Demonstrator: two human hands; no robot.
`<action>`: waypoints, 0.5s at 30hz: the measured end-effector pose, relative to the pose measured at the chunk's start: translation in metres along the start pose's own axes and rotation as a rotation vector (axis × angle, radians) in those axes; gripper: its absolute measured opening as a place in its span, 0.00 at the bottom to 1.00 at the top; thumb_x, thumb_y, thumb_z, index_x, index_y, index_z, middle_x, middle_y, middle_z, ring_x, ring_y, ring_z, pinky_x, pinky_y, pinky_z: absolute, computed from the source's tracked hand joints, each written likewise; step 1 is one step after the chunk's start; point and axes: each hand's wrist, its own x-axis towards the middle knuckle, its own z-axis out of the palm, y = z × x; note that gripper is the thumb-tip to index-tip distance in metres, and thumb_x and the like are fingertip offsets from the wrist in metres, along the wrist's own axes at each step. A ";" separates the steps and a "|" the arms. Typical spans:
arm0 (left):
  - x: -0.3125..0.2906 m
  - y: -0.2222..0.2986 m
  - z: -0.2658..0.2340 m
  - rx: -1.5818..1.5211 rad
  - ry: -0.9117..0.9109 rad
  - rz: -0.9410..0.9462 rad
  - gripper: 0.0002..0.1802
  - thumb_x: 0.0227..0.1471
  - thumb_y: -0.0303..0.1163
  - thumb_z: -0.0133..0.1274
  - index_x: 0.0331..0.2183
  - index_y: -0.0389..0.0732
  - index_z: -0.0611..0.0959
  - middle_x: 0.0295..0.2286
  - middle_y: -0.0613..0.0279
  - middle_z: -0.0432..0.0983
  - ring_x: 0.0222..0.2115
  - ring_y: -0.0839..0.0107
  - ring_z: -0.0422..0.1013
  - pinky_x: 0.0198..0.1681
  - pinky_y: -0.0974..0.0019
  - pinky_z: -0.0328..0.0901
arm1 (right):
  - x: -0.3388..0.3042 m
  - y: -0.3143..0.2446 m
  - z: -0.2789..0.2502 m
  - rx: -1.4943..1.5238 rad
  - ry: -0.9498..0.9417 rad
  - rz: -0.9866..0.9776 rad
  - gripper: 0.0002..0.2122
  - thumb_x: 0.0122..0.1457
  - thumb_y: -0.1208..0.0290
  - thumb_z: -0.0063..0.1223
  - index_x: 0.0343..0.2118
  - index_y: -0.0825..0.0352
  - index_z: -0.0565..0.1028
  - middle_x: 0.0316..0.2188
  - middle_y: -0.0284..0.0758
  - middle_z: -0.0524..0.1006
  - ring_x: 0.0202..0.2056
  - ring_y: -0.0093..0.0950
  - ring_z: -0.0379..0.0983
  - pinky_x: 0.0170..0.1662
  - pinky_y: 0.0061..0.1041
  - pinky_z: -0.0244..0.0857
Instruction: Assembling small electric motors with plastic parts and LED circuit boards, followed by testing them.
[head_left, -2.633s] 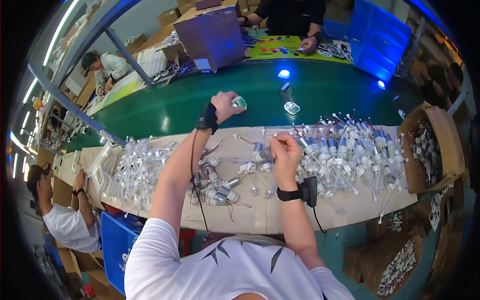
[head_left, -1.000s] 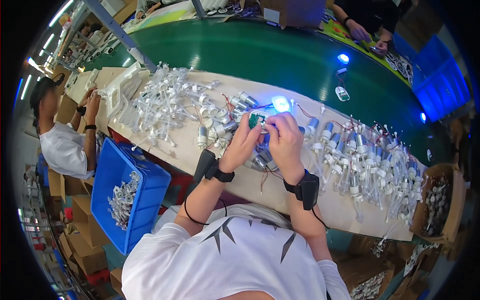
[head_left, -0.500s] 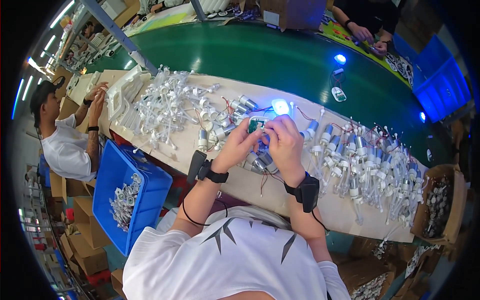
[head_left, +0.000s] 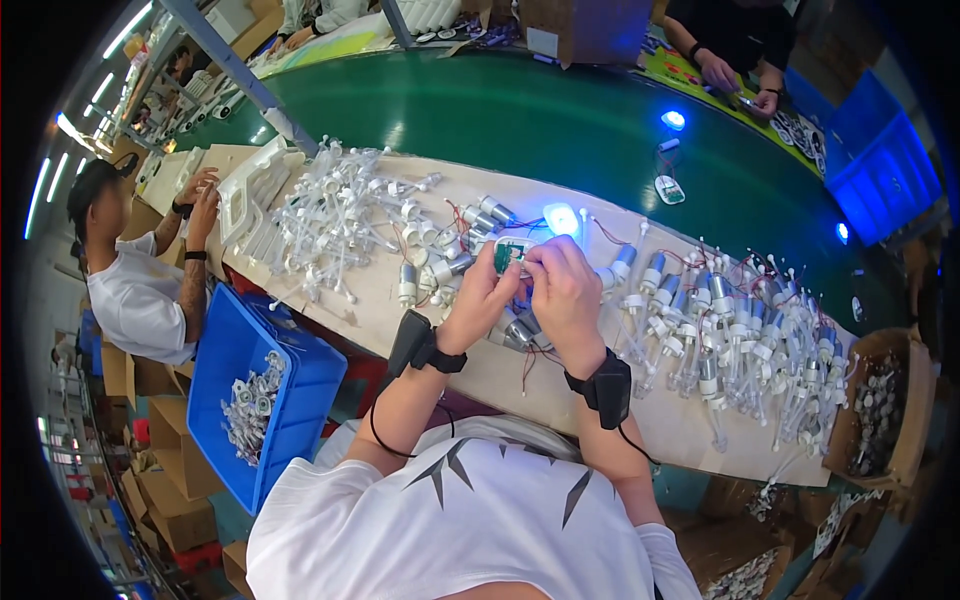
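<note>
Head view: your left hand [head_left: 478,302] grasps the board [head_left: 510,254], left of the lit lamp [head_left: 561,219] and nearer you; your right hand [head_left: 567,295] meets the board's edge, its exact grip I cannot tell; cylinders [head_left: 720,290] lie right of the lamp

The left hand [head_left: 482,302] holds a white-rimmed green circuit board [head_left: 509,251]; the right hand [head_left: 568,292] bunches its fingers at the right edge (their grip is hidden). Just beyond glows a blue-white lamp [head_left: 561,219]; silver cylinders [head_left: 721,291] crowd the right, a green surface [head_left: 460,110] the far side.
</note>
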 end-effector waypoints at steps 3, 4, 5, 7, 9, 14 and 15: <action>0.000 0.000 0.000 0.013 0.017 0.014 0.10 0.56 0.30 0.43 0.38 0.36 0.64 0.24 0.65 0.68 0.22 0.82 0.65 0.22 0.76 0.61 | 0.000 0.001 0.001 -0.004 0.006 -0.003 0.04 0.46 0.78 0.51 0.25 0.66 0.69 0.25 0.34 0.68 0.28 0.35 0.69 0.28 0.34 0.63; 0.000 0.001 0.000 0.039 -0.001 0.008 0.08 0.57 0.28 0.41 0.39 0.37 0.65 0.27 0.69 0.66 0.24 0.85 0.62 0.23 0.79 0.59 | 0.000 0.002 0.001 -0.004 0.013 -0.008 0.04 0.46 0.78 0.51 0.25 0.66 0.69 0.25 0.34 0.68 0.28 0.35 0.69 0.29 0.34 0.63; 0.000 0.002 -0.001 0.040 -0.002 0.008 0.08 0.57 0.28 0.41 0.39 0.37 0.65 0.27 0.69 0.66 0.24 0.85 0.62 0.23 0.79 0.59 | -0.001 0.002 0.001 -0.004 0.014 -0.007 0.04 0.46 0.78 0.51 0.25 0.66 0.69 0.25 0.34 0.68 0.28 0.35 0.69 0.29 0.34 0.63; 0.001 0.004 -0.003 0.107 -0.052 0.011 0.07 0.57 0.28 0.41 0.38 0.37 0.65 0.27 0.68 0.66 0.23 0.85 0.63 0.22 0.79 0.59 | 0.000 0.003 0.001 -0.007 0.028 -0.012 0.04 0.46 0.78 0.52 0.25 0.66 0.69 0.25 0.34 0.68 0.28 0.35 0.69 0.29 0.34 0.63; 0.001 0.003 -0.003 0.112 -0.044 0.003 0.07 0.57 0.28 0.41 0.37 0.37 0.65 0.26 0.68 0.66 0.23 0.85 0.62 0.22 0.79 0.59 | 0.000 0.003 0.000 -0.015 0.026 -0.016 0.04 0.46 0.78 0.52 0.25 0.66 0.69 0.25 0.34 0.68 0.28 0.35 0.69 0.29 0.34 0.63; 0.002 0.004 0.004 0.132 0.058 0.039 0.10 0.54 0.31 0.45 0.34 0.35 0.65 0.18 0.62 0.69 0.17 0.79 0.66 0.19 0.73 0.61 | 0.000 0.003 0.001 -0.024 0.019 -0.013 0.04 0.46 0.79 0.52 0.25 0.66 0.69 0.25 0.34 0.68 0.28 0.35 0.69 0.28 0.34 0.63; 0.001 0.006 0.004 0.156 0.065 0.041 0.10 0.54 0.31 0.45 0.34 0.34 0.65 0.18 0.61 0.70 0.17 0.78 0.66 0.19 0.72 0.61 | -0.001 0.003 0.001 -0.019 0.016 -0.008 0.04 0.46 0.79 0.51 0.25 0.66 0.69 0.25 0.34 0.68 0.28 0.35 0.69 0.28 0.34 0.63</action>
